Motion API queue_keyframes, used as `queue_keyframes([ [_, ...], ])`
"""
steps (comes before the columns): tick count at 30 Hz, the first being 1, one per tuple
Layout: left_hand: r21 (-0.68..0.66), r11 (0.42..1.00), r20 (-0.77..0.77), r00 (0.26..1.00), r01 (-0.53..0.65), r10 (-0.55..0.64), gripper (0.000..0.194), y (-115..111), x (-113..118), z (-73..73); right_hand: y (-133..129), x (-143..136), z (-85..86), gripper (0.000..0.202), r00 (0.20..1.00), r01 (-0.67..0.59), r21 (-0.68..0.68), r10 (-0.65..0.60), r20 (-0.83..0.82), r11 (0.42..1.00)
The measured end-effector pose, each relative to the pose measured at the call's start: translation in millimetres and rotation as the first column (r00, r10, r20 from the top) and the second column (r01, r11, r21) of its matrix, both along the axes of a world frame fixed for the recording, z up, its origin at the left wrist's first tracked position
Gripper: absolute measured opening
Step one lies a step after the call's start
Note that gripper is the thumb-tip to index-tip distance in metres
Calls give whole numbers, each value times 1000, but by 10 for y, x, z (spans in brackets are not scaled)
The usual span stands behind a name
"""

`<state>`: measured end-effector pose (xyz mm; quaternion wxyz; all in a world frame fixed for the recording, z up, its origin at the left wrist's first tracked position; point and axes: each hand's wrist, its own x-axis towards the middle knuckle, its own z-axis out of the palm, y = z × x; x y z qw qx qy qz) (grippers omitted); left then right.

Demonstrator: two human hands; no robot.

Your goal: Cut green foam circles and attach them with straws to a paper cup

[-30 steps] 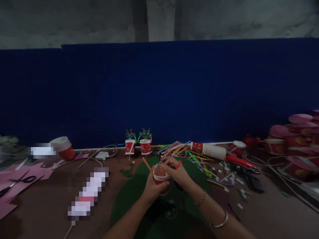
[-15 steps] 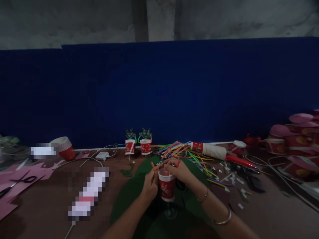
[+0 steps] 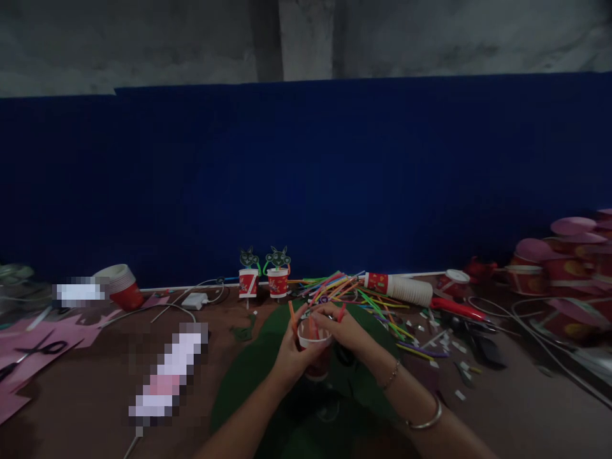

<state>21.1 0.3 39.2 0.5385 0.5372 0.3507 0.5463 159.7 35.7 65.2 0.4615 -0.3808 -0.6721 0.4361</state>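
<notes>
A red paper cup with a white rim (image 3: 315, 371) is upright between my hands, over dark green material (image 3: 248, 382). My left hand (image 3: 292, 357) is wrapped round the cup's left side, its thumb across the front. At the cup's mouth, my right hand (image 3: 345, 328) has its fingers closed and reaching over the opening; what its fingertips pinch is too small to tell. An orange straw piece (image 3: 292, 312) sticks up by my left fingers, and a red one (image 3: 342, 312) by my right hand.
Two decorated cups (image 3: 248, 283) stand at the back. Colourful straws (image 3: 335, 287) and a stack of cups (image 3: 406, 289) lie behind my hands. Scissors (image 3: 43, 347) rest on pink paper (image 3: 29, 363) at left. Red cups with pink tops (image 3: 568, 264) crowd the right.
My left hand has shifted round the cup, its thumb now across the front. The cup's mouth tilts more towards me, and the orange straw piece stands more upright.
</notes>
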Motion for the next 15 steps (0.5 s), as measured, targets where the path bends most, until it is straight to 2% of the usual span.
queue_keyframes([
  [4, 85, 996, -35, 999, 32, -30, 73, 18, -8, 12, -16, -43, -40, 18, 996, 16, -70, -22, -87, 997],
  [7, 99, 994, -68, 997, 43, -36, 65, 23, -18, 30, -32, -75, -52, 15, 989, 41, -116, -57, -138, 992],
  [11, 23, 1000, -27, 999, -19, 20, 69, 59, -37, -8, -62, -86, 4, 20, 986, 1, -163, -29, -166, 987],
  [15, -115, 978, 53, 982, -173, 180, 73, 173, -99, -84, -47, -58, 46, 36, 976, 57, -207, -99, -196, 977],
])
